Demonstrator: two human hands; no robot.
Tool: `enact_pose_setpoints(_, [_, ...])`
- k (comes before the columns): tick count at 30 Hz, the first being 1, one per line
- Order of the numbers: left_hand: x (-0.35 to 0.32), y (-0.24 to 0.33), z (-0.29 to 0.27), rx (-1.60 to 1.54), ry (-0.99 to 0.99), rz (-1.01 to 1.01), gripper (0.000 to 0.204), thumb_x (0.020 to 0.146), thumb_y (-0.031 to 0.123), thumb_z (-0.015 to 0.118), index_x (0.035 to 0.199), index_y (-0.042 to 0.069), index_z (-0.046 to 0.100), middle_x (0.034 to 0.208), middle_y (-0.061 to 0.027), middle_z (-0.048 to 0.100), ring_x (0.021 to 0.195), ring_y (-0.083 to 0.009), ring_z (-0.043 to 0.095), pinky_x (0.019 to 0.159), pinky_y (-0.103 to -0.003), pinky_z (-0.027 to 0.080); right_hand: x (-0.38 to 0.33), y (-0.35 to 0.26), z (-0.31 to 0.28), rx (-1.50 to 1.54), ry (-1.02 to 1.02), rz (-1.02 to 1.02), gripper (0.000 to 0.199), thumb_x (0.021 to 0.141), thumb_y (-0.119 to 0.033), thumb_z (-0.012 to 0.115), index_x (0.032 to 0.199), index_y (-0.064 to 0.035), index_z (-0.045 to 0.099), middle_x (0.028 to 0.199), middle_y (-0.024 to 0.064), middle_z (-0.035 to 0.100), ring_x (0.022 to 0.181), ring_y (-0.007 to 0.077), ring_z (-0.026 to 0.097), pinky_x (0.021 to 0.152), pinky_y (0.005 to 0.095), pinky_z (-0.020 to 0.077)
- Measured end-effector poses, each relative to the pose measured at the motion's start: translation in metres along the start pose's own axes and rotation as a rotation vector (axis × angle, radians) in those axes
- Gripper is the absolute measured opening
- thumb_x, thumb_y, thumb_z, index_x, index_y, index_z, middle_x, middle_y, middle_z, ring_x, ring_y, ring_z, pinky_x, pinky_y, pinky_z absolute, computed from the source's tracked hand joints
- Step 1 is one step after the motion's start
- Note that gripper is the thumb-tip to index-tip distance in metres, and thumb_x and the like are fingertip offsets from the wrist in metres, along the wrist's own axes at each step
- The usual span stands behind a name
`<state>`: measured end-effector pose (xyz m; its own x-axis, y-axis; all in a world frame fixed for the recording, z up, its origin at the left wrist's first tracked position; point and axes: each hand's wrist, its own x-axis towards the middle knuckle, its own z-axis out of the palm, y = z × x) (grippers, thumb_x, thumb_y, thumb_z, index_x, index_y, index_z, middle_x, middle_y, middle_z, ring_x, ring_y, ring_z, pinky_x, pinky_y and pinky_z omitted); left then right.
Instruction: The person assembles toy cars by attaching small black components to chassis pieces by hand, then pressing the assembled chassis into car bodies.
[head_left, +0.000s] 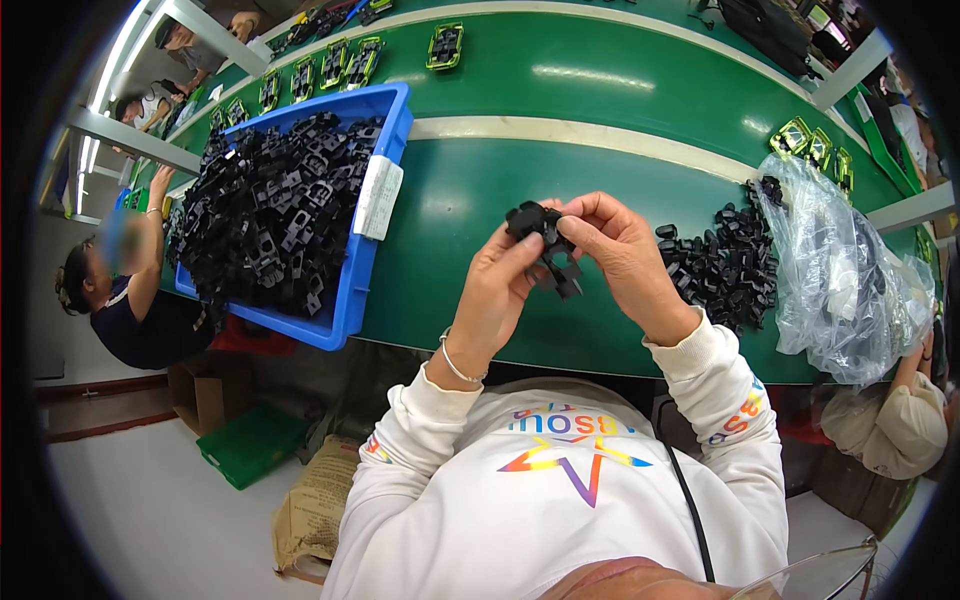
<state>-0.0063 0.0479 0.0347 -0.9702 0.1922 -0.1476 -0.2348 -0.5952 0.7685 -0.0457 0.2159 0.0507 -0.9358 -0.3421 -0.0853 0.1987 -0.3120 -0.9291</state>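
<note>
Above the green table, a black plastic part is held up between my two hands. My left hand grips it from the left, thumb across its front. With thumb and fingers pinched at the part's upper right, my right hand presses on it; whether a second small piece sits in that pinch is hidden. On the left stands a blue bin heaped with black plastic parts. To the right of my right hand lies a loose pile of small black pieces.
A clear plastic bag lies at the table's right. Beyond the pale ledge, several yellow-green framed parts stand in a row. A person is at the left, another at the right. A sack and green crate are below.
</note>
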Motion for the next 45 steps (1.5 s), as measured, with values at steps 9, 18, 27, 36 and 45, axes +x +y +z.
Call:
enact_pose_setpoints(9, [0.003, 0.006, 0.006, -0.192, 0.157, -0.078, 0.028, 0.103, 0.02, 0.05, 0.129, 0.009, 0.051, 0.115, -0.0074, 0.062, 0.1, -0.0175, 0.062, 0.087, -0.04, 0.056, 0.003, -0.004, -0.001, -0.802, -0.017, -0.782, 0.014, 0.082, 0.0, 0.073, 0.094, -0.0051, 0.068, 0.094, 0.0069, 0.065, 0.075, 0.0185, 0.066, 0.059, 0.0305, 0.0517])
enact_pose_setpoints(18, [-0.002, 0.026, 0.023, -0.238, 0.001, -0.228, 0.026, 0.105, 0.028, 0.044, 0.12, 0.007, 0.05, 0.114, -0.0085, 0.06, 0.099, -0.0186, 0.064, 0.084, -0.039, 0.058, 0.005, -0.022, -0.01, -1.236, -0.245, -1.136, 0.04, 0.062, -0.011, 0.072, 0.101, -0.0047, 0.067, 0.099, 0.0074, 0.064, 0.076, 0.0229, 0.065, 0.061, 0.0333, 0.0541])
enact_pose_setpoints(27, [-0.005, 0.028, 0.014, -0.064, -0.116, -0.163, 0.037, 0.101, 0.016, 0.05, 0.135, 0.003, 0.04, 0.116, -0.0089, 0.059, 0.103, -0.0198, 0.065, 0.088, -0.032, 0.056, -0.005, -0.026, -0.011, -1.278, -0.249, -1.15, 0.043, 0.065, -0.008, 0.073, 0.107, -0.0008, 0.067, 0.103, 0.008, 0.063, 0.08, 0.0237, 0.066, 0.063, 0.0328, 0.0547])
enact_pose_setpoints(36, [-0.009, 0.026, 0.02, 0.078, -0.149, -0.041, 0.059, 0.103, 0.018, 0.052, 0.151, 0.001, 0.023, 0.128, -0.0116, 0.053, 0.109, -0.0182, 0.061, 0.093, -0.033, 0.054, -0.012, -0.027, -0.001, -0.856, 0.006, -0.742, 0.033, 0.079, -0.005, 0.074, 0.112, -0.0078, 0.069, 0.102, 0.0075, 0.065, 0.084, 0.0243, 0.065, 0.076, 0.0322, 0.0542])
enact_pose_setpoints(45, [-0.013, 0.021, 0.02, 0.246, -0.114, 0.067, 0.063, 0.103, 0.015, 0.05, 0.155, 0.0, 0.017, 0.127, -0.0113, 0.052, 0.104, -0.0159, 0.059, 0.09, -0.03, 0.052, -0.014, -0.013, -0.005, -0.237, -0.073, -0.05, 0.045, 0.088, -0.011, 0.073, 0.131, -0.0029, 0.06, 0.101, 0.0059, 0.065, 0.092, 0.0115, 0.062, 0.079, 0.027, 0.0539])
